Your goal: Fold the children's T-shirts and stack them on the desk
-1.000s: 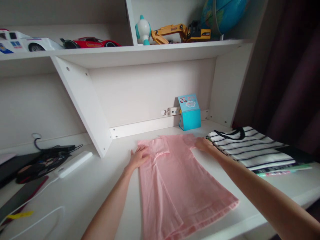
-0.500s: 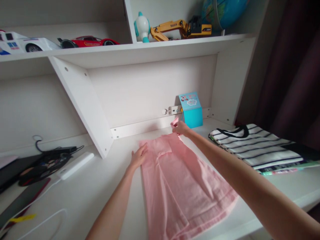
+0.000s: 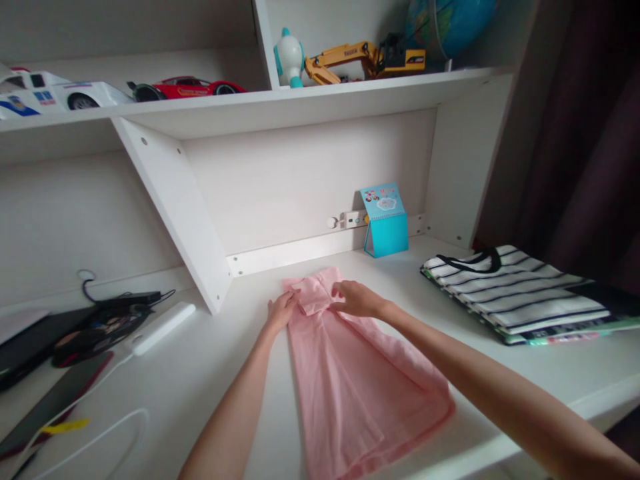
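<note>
A pink garment point(image 3: 345, 393) lies on the white desk, narrow at its far end and flaring wider toward me; it looks like a child's top or dress. Small folded flaps overlap at its far end. My left hand point(image 3: 281, 311) rests on the far left edge, fingers stretched out over the cloth. At the right side of those flaps, my right hand point(image 3: 354, 298) is closed, pinching the pink fabric. The right side of the garment is turned inward in a soft fold. The tips of my right fingers are partly hidden.
Folded clothes, a striped shirt point(image 3: 520, 290) on top, lie at the right. A blue desk calendar point(image 3: 387, 230) stands behind. Left are a white power strip point(image 3: 164, 328), cables and dark flat items. Toy cars and a yellow toy excavator point(image 3: 370, 59) sit on the shelf above.
My right hand has moved left and toward me, bringing the lifted pink corner over the garment. The garment's right side has folded inward. My left hand stays at the far left edge.
</note>
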`<state>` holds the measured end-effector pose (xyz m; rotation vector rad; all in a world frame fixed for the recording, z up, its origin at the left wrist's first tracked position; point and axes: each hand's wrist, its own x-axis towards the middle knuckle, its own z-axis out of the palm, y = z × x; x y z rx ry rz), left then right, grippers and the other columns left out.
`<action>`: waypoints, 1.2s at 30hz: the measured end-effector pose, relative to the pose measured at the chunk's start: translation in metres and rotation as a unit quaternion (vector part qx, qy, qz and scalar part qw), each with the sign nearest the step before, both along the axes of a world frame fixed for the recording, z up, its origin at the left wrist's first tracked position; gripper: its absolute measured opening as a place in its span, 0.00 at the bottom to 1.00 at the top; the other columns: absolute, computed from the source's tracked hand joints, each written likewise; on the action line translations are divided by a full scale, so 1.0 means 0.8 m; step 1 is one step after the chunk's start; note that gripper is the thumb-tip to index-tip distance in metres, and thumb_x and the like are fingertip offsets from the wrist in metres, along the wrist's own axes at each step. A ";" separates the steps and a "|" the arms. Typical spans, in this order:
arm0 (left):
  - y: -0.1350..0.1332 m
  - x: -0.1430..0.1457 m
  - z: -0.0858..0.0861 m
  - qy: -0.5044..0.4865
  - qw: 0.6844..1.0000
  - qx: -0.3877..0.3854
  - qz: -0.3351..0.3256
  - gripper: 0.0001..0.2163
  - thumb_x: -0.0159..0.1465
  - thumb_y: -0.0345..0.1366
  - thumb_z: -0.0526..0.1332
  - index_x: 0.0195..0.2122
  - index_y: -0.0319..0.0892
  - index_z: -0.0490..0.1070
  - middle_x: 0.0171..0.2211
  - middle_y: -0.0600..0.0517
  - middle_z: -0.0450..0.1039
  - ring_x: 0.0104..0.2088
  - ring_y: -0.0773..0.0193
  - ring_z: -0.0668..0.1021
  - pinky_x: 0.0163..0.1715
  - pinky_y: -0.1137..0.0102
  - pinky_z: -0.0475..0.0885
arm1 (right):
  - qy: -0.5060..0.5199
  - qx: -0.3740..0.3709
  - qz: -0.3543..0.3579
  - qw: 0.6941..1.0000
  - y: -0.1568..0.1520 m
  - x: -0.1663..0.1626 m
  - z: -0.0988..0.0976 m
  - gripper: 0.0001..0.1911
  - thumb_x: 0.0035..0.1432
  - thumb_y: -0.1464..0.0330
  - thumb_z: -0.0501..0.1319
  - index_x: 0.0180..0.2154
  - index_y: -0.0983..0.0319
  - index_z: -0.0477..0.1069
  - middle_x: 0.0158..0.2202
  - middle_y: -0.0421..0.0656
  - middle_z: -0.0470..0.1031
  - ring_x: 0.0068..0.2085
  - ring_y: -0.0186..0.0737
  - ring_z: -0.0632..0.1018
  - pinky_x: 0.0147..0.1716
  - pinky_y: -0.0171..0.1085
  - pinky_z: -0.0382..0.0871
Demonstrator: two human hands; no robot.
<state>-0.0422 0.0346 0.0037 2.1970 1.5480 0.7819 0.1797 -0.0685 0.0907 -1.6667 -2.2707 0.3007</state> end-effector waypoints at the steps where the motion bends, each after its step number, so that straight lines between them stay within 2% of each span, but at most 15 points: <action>1: 0.001 0.001 0.000 0.009 1.000 0.006 0.003 0.17 0.65 0.44 0.46 0.50 0.53 0.67 0.53 0.55 0.66 0.56 0.54 0.64 0.57 0.47 0.39 | -0.014 -0.005 -0.006 1.000 -0.016 0.026 -0.001 0.16 0.52 0.65 0.58 0.42 0.66 0.70 0.40 0.50 0.74 0.41 0.44 0.74 0.38 0.36 0.63; 4: 0.004 0.004 -0.002 0.043 0.999 0.022 0.019 0.17 0.65 0.44 0.47 0.51 0.52 0.67 0.53 0.54 0.66 0.56 0.55 0.65 0.57 0.50 0.44 | -0.047 -0.074 -0.025 0.996 -0.064 0.092 -0.016 0.17 0.53 0.61 0.57 0.41 0.65 0.69 0.37 0.49 0.74 0.36 0.43 0.74 0.34 0.37 0.63; 6: 0.006 0.006 -0.003 0.053 0.998 0.027 0.027 0.17 0.65 0.43 0.48 0.51 0.51 0.67 0.54 0.53 0.66 0.56 0.55 0.65 0.57 0.51 0.46 | -0.045 -0.118 -0.031 0.991 -0.091 0.117 -0.028 0.18 0.51 0.59 0.58 0.40 0.64 0.69 0.35 0.47 0.75 0.35 0.42 0.74 0.31 0.35 0.62; 9: 0.007 0.007 -0.004 0.055 0.998 0.031 0.031 0.16 0.64 0.43 0.48 0.51 0.51 0.67 0.54 0.53 0.66 0.56 0.56 0.64 0.57 0.52 0.46 | -0.050 -0.100 -0.051 0.992 -0.125 0.117 -0.037 0.11 0.50 0.63 0.57 0.33 0.63 0.71 0.30 0.45 0.74 0.32 0.40 0.73 0.28 0.34 0.59; 12: 0.007 0.007 -0.004 0.057 0.997 0.034 0.033 0.16 0.65 0.43 0.48 0.51 0.51 0.67 0.54 0.53 0.65 0.56 0.56 0.64 0.57 0.52 0.47 | -0.038 -0.033 -0.060 0.997 -0.158 0.089 -0.027 0.08 0.53 0.69 0.53 0.28 0.62 0.70 0.27 0.43 0.72 0.28 0.36 0.71 0.28 0.33 0.58; 14: 0.007 0.007 -0.003 0.060 0.997 0.036 0.033 0.16 0.65 0.43 0.48 0.51 0.51 0.67 0.54 0.53 0.66 0.56 0.56 0.65 0.56 0.53 0.48 | 0.002 -0.018 -0.018 1.000 -0.180 0.069 -0.013 0.07 0.53 0.71 0.53 0.29 0.62 0.70 0.30 0.42 0.73 0.30 0.35 0.72 0.29 0.32 0.59; 15: 0.007 0.007 -0.003 0.061 0.997 0.038 0.033 0.16 0.65 0.43 0.48 0.51 0.51 0.67 0.54 0.53 0.66 0.55 0.56 0.65 0.56 0.53 0.49 | 0.029 -0.038 0.028 0.998 -0.190 0.062 -0.006 0.07 0.53 0.71 0.54 0.31 0.61 0.71 0.32 0.42 0.73 0.32 0.35 0.72 0.30 0.31 0.60; 16: 0.007 0.007 -0.003 0.063 0.997 0.039 0.033 0.16 0.65 0.42 0.48 0.51 0.50 0.67 0.53 0.52 0.66 0.55 0.56 0.65 0.56 0.53 0.49 | 0.057 -0.080 0.085 0.991 -0.198 0.057 0.002 0.07 0.52 0.70 0.56 0.33 0.61 0.72 0.33 0.41 0.74 0.33 0.34 0.73 0.31 0.30 0.61; 18: 0.006 0.007 -0.002 0.065 0.996 0.043 0.032 0.16 0.64 0.42 0.48 0.51 0.50 0.67 0.53 0.53 0.66 0.55 0.56 0.66 0.56 0.53 0.50 | 0.104 -0.192 0.195 0.956 -0.203 0.056 0.016 0.09 0.53 0.66 0.58 0.37 0.59 0.73 0.34 0.39 0.75 0.34 0.34 0.74 0.31 0.29 0.63; 20: 0.005 0.007 -0.001 0.067 0.996 0.048 0.030 0.16 0.64 0.42 0.49 0.51 0.50 0.67 0.54 0.53 0.66 0.55 0.56 0.65 0.56 0.53 0.51 | 0.129 -0.240 0.238 0.932 -0.188 0.064 0.024 0.11 0.54 0.65 0.58 0.39 0.59 0.73 0.34 0.39 0.76 0.34 0.34 0.75 0.32 0.29 0.64; 21: 0.004 0.007 0.000 0.068 0.996 0.050 0.029 0.16 0.64 0.42 0.50 0.51 0.50 0.67 0.53 0.53 0.66 0.55 0.56 0.66 0.56 0.54 0.52 | 0.130 -0.224 0.230 0.938 -0.172 0.069 0.024 0.11 0.55 0.65 0.56 0.40 0.59 0.73 0.34 0.39 0.76 0.34 0.34 0.75 0.33 0.29 0.65; 25: 0.002 0.007 0.002 0.075 0.995 0.058 0.026 0.17 0.61 0.42 0.54 0.51 0.47 0.67 0.52 0.50 0.68 0.52 0.56 0.69 0.55 0.57 0.55 | 0.070 -0.031 0.141 0.987 -0.067 0.077 0.006 0.13 0.59 0.68 0.51 0.40 0.62 0.72 0.39 0.43 0.75 0.39 0.37 0.75 0.40 0.33 0.66; 28: 0.001 0.008 0.002 0.082 0.995 0.058 0.029 0.18 0.60 0.42 0.55 0.51 0.46 0.67 0.52 0.50 0.68 0.52 0.56 0.68 0.55 0.55 0.53 | 0.011 0.069 0.071 0.995 0.022 0.057 -0.021 0.17 0.60 0.68 0.50 0.49 0.66 0.67 0.51 0.50 0.69 0.51 0.40 0.70 0.50 0.36 0.61; 32: 0.001 0.009 0.000 0.111 0.992 0.051 0.031 0.20 0.60 0.42 0.55 0.54 0.49 0.63 0.58 0.50 0.60 0.57 0.55 0.62 0.56 0.52 0.50 | -0.013 0.072 0.037 0.997 0.097 0.022 -0.064 0.25 0.61 0.62 0.49 0.58 0.64 0.57 0.61 0.49 0.54 0.61 0.44 0.56 0.56 0.43 0.53; 36: -0.001 0.011 -0.001 0.157 0.986 0.029 0.047 0.21 0.64 0.44 0.46 0.59 0.52 0.54 0.60 0.51 0.56 0.59 0.55 0.58 0.55 0.46 0.48 | -0.026 0.047 -0.001 0.999 0.123 0.014 -0.102 0.27 0.62 0.55 0.44 0.59 0.57 0.54 0.62 0.46 0.53 0.62 0.45 0.53 0.55 0.52 0.53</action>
